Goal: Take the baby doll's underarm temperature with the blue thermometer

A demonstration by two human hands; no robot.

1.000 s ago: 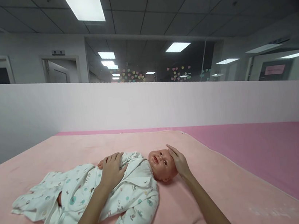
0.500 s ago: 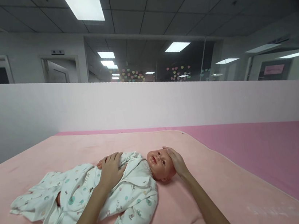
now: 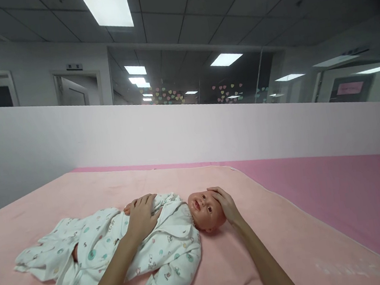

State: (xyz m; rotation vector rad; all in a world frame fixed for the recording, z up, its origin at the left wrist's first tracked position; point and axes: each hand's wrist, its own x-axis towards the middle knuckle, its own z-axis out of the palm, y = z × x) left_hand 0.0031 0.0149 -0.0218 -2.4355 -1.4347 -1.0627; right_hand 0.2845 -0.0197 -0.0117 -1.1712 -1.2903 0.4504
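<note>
A baby doll [image 3: 204,210] lies on its back with its head toward the right. It wears white printed baby clothes [image 3: 175,242] that trail off to the left past its legs. My left hand [image 3: 144,216] rests flat on the doll's belly, fingers extended over the cloth. My right hand [image 3: 226,203] lies against the top of the doll's head, its fingers stretched over the forehead. Neither hand grips anything. Part of the doll's body is hidden under my left hand and forearm.
Beneath the doll spreads a peach-coloured blanket [image 3: 294,241] over a pink mat [image 3: 358,195]. A low white wall [image 3: 189,133] runs along the back. Beyond it are doors and a glass partition with heart-shaped stickers [image 3: 166,95].
My right hand's fingers have shifted slightly on the doll's head. My left hand stays on the doll's belly.
</note>
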